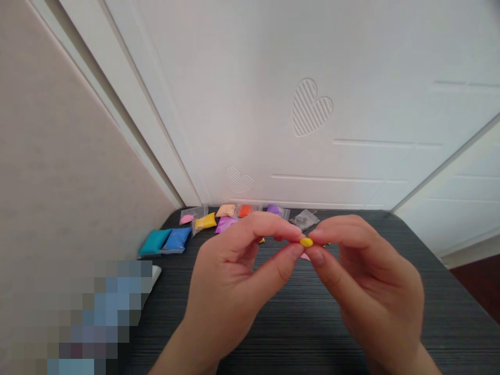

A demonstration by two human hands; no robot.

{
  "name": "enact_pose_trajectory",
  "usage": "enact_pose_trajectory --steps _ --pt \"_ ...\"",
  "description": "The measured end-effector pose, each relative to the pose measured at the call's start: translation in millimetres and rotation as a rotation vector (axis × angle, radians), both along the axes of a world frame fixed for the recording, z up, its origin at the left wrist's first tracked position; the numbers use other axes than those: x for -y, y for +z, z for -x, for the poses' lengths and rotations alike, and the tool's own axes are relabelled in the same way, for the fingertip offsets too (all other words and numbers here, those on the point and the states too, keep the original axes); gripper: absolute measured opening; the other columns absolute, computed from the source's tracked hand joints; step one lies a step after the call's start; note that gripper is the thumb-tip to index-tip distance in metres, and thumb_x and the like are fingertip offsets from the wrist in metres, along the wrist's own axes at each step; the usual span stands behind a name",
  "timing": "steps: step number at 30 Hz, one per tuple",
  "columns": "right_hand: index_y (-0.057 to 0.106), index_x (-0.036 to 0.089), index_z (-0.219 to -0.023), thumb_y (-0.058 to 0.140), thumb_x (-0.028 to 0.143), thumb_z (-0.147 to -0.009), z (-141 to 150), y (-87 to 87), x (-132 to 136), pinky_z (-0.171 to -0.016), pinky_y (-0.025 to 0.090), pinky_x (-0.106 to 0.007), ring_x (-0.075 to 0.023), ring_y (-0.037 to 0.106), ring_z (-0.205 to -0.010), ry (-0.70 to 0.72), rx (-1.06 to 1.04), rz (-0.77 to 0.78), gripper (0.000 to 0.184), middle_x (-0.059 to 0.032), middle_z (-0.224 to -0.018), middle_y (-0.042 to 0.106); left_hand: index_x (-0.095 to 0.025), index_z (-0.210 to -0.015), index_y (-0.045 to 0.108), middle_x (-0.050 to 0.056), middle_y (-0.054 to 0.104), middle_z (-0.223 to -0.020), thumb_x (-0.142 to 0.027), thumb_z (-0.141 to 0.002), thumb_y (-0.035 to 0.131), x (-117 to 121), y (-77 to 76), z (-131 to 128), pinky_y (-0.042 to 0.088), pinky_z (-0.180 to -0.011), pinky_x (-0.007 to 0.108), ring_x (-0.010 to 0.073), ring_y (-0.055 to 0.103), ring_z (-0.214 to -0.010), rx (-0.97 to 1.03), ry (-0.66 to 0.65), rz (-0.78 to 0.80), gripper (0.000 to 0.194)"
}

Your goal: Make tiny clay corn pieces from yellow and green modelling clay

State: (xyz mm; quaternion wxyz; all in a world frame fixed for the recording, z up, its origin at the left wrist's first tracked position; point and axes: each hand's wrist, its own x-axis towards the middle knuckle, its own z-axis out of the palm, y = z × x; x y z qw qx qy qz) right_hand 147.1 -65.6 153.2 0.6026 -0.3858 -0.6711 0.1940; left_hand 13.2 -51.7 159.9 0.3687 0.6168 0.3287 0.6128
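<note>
While the left hand (230,278), at eight o'clock from the small yellow piece (307,242), and the right hand (378,289), at four, hung over the dark table (289,323), the thumb and forefinger of each pinched it, so that the piece sat between their tips, off the tabletop. It looked already rounded into a smooth oval, so its shaping seemed well along; setting it down was not yet done, and whether more pressing was left could not be told. Beyond the fingertips, at six o'clock, a pink bit (305,257) showed, partly hidden. Farther off lay a clear bag (304,220) at twelve, a purple packet (274,210) between ten and eleven, a yellow packet (205,222) between nine and ten, and a blue packet (177,239) and a teal packet (154,242) at nine. Behind them stood a white panel (234,104).
</note>
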Motion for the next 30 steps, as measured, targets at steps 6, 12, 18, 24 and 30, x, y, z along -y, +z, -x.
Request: enact_pose_trajectory --steps 6,12,18,24,30 --pt "0.061 0.028 -0.089 0.058 0.018 -0.074 2.1 2.2 -1.0 -0.072 0.046 -0.031 -0.0149 0.056 -0.079 -0.031 -0.015 0.024 0.018 -0.0001 -0.084 0.061 -0.023 -0.081 0.066 -0.001 0.065 -0.079 -0.008 -0.068 0.063 4.9 -0.1 -3.0 0.048 -0.076 0.027 0.0154 0.059 -0.081 -0.043 0.080 -0.035 0.020" --pt "0.062 0.028 -0.089 0.058 0.017 -0.075 0.3 1.1 -0.4 -0.072 0.047 -0.033 -0.0157 0.055 -0.081 0.004 -0.022 0.000 0.019 -0.0009 -0.085 0.060 -0.025 -0.089 0.063 -0.001 0.066 -0.081 -0.015 -0.072 0.060 1.8 -1.7 -1.5 0.051 -0.071 0.026 0.0145 0.061 -0.077 0.141 -0.078 0.066 0.020" --pt "0.061 0.028 -0.092 0.057 0.012 -0.074 -1.9 -0.1 0.1 -0.074 0.046 -0.031 -0.0143 0.054 -0.083 0.065 -0.016 -0.009 0.025 0.0004 -0.088 0.060 -0.026 -0.088 0.062 -0.002 0.065 -0.078 -0.014 -0.069 0.064 -4.8 -4.1 0.3 0.052 -0.068 0.024 0.0130 0.062 -0.074 0.196 -0.257 0.142 0.023" --pt "0.061 0.028 -0.094 0.055 0.013 -0.075 -2.0 0.9 1.6 -0.075 0.047 -0.031 -0.0154 0.053 -0.085 0.047 -0.017 -0.013 0.025 -0.0014 -0.089 0.058 -0.027 -0.090 0.060 -0.002 0.065 -0.078 -0.012 -0.069 0.064 -5.4 -5.1 1.7 0.052 -0.068 0.026 0.0133 0.061 -0.074 0.189 -0.251 0.145 0.026" --pt "0.061 0.026 -0.093 0.052 0.014 -0.077 -3.1 1.7 2.3 -0.075 0.046 -0.031 -0.0160 0.052 -0.086 0.022 -0.001 -0.024 0.022 -0.0024 -0.089 0.057 -0.025 -0.088 0.063 -0.001 0.063 -0.080 -0.011 -0.069 0.063 -5.0 -4.4 0.8 0.051 -0.070 0.024 0.0138 0.060 -0.080 0.207 -0.229 0.146 0.023"
